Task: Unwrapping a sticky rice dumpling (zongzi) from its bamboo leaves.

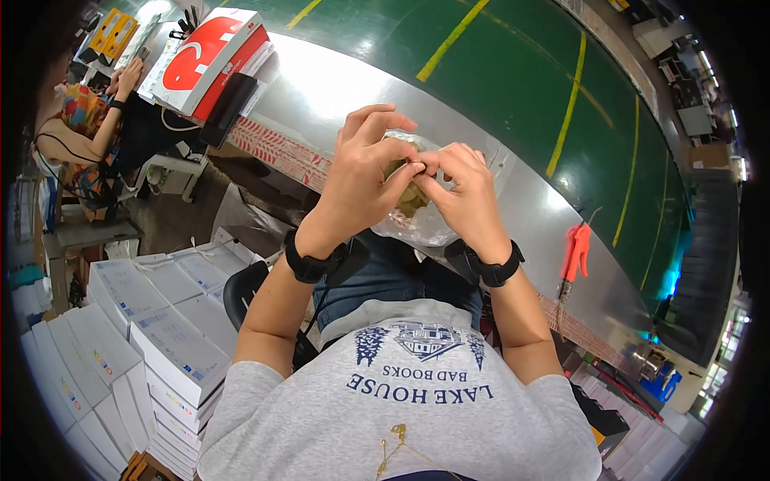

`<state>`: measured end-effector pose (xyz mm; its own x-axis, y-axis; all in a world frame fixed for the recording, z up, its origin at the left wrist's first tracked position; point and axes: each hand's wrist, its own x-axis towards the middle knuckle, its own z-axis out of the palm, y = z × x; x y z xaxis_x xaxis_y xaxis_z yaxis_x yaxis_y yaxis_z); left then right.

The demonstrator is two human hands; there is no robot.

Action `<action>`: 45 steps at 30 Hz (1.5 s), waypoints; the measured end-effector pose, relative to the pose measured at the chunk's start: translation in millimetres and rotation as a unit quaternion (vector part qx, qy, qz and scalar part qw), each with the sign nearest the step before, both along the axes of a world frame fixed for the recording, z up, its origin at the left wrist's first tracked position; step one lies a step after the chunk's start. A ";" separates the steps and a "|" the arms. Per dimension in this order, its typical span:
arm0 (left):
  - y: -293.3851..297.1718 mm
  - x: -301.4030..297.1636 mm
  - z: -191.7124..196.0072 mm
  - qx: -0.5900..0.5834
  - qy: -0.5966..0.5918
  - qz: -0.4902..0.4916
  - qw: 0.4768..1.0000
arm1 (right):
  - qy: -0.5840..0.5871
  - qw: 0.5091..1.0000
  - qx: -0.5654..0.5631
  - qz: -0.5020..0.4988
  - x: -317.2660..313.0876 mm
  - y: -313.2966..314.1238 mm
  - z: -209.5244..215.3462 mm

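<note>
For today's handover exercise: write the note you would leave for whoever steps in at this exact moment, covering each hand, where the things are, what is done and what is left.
Left hand: raised over the lap, fingertips pinching the top of a clear plastic bag.
Right hand: pinching the same spot from the other side; both hands meet at the bag's mouth.
Things: greenish pieces show inside the bag, which hangs at the edge of the metal table. Orange-handled cutters lie on the table to the right. White boxes are stacked at the left.
Done: pieces are in the bag.
Left: whether the mouth is sealed cannot be told.
</note>
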<state>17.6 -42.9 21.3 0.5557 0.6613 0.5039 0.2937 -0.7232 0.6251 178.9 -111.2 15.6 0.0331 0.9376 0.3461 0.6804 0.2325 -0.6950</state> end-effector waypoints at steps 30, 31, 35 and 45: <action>26.0 -35.3 -19.8 -0.076 0.016 -0.024 0.997 | 0.210 0.976 -0.052 -0.028 34.6 -31.6 -8.3; 26.0 -35.6 -19.9 -0.076 0.015 -0.025 0.997 | 0.211 0.976 -0.051 -0.029 37.5 -34.1 -8.6; 25.8 -36.5 -20.5 -0.147 -0.016 -0.011 0.989 | 0.234 0.971 -0.038 -0.026 50.3 -43.5 -12.1; 25.9 -41.1 -21.7 -0.234 -0.039 -0.014 0.971 | 0.351 0.930 -0.051 -0.092 68.5 -57.7 -22.5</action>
